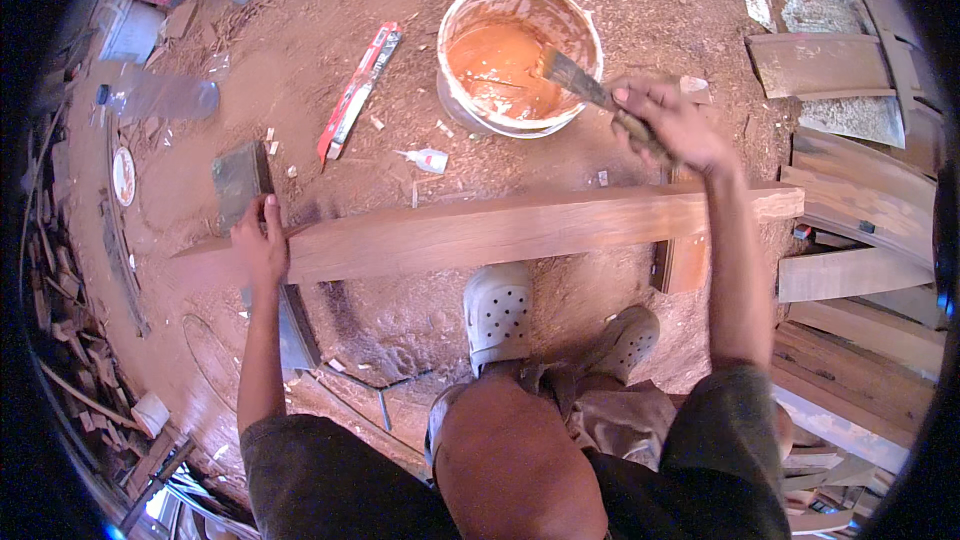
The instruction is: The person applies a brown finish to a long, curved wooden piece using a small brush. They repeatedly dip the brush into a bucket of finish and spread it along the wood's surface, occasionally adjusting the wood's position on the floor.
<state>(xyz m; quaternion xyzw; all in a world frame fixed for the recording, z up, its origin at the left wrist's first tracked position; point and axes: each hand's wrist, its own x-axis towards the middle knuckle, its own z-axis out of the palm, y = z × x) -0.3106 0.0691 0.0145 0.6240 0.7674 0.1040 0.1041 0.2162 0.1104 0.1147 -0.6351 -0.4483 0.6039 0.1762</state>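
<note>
Grips brush (578, 78) in right hand (678, 125) over bucket (520, 128) of ready-looking orange mix (492, 52), rests left hand (262, 245), with unclear grip, on plank (480, 230) laid across supports (686, 265), apparently early on, with most of upper face seemingly uncoated.

Bright, pink-tinged light falls fairly evenly on the ground (400, 170) before me, glinting white off the wet orange paint (485, 55). My dark sleeve (330, 470) loses most detail. Black, speckled corners close in, the scene bows toward the rim, and blue-white glare flares at lower left. Near my left hand (262, 245), the beam (500, 230) seems slightly smeared.
</note>
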